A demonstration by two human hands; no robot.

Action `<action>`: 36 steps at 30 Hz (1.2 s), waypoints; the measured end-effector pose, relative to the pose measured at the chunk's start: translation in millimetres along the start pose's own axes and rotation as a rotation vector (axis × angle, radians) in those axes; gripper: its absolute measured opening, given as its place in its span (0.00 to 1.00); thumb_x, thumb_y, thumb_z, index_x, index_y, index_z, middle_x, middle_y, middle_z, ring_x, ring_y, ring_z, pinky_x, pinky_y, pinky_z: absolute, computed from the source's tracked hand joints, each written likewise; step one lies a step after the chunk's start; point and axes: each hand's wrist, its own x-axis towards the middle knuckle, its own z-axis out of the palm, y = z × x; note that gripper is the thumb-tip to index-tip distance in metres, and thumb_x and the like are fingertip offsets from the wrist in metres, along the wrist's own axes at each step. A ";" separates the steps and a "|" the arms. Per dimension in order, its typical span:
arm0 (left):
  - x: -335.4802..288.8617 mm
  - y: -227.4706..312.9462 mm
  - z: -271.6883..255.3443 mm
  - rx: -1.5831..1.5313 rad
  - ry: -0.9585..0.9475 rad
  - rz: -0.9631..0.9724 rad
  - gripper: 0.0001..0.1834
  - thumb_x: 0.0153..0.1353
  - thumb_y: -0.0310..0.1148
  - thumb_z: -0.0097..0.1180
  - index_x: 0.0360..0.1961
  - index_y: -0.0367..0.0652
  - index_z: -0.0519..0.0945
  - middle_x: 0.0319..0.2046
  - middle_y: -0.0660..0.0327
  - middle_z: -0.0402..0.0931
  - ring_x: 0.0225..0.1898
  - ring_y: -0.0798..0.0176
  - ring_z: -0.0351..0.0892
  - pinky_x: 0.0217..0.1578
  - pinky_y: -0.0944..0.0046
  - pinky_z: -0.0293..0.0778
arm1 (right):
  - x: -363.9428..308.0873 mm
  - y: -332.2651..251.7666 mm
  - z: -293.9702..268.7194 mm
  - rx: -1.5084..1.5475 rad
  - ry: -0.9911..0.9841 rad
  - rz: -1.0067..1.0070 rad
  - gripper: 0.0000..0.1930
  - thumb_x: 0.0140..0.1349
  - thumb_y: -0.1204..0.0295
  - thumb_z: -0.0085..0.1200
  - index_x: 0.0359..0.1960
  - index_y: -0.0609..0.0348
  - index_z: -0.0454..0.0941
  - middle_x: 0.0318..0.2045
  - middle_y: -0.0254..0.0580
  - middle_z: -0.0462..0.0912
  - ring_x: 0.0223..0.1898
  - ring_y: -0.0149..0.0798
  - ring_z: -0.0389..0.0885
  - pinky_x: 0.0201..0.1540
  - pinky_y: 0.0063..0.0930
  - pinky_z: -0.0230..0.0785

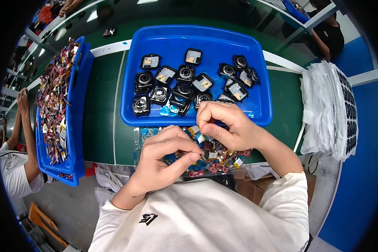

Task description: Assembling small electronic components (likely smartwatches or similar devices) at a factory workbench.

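My left hand [161, 153] is closed in a pinch, thumb against forefinger, with a small dark tip at the fingertips. To its right and a little farther away, my right hand [233, 126] also pinches, and whatever lies between its fingers is too small to name. Both hands are over a transparent tray [137, 147] of small red circuit boards [216, 168] with silver and yellow pieces, partly hidden by the hands. Beyond them stands a large blue tray [168, 40] holding several black smartwatch cases [185, 73], some showing round sensor backs, others open with pale insides.
On the left, a blue bin [80, 126] is heaped with small red boards and wires [54, 105]. White plastic-wrapped trays [323, 109] are stacked on the right. A green worktop [101, 105] lies beneath. Other people [23, 159] sit at the left and far right.
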 end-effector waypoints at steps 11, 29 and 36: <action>-9.7 5.3 -13.4 -0.060 0.145 -0.082 0.02 0.54 0.23 0.61 0.29 0.35 0.81 0.27 0.59 0.76 0.29 0.69 0.72 0.29 0.72 0.67 | -1.7 -30.0 -43.5 -1.290 0.301 0.186 0.12 0.50 0.63 0.61 0.28 0.60 0.78 0.27 0.39 0.76 0.33 0.42 0.78 0.30 0.35 0.70; 11.9 7.3 10.0 0.059 0.281 -0.081 0.03 0.49 0.20 0.61 0.26 0.34 0.79 0.44 0.53 0.74 0.26 0.73 0.74 0.24 0.75 0.69 | -14.3 -22.1 7.0 0.136 0.340 0.392 0.15 0.56 0.80 0.60 0.46 0.67 0.76 0.31 0.34 0.79 0.31 0.20 0.77 0.34 0.13 0.72; 13.3 7.6 7.8 0.166 0.222 -0.220 0.02 0.54 0.19 0.58 0.26 0.32 0.78 0.47 0.53 0.73 0.27 0.80 0.71 0.26 0.79 0.67 | -19.0 -13.0 14.4 0.018 0.219 0.318 0.16 0.54 0.82 0.59 0.46 0.65 0.78 0.27 0.31 0.78 0.26 0.18 0.74 0.29 0.13 0.68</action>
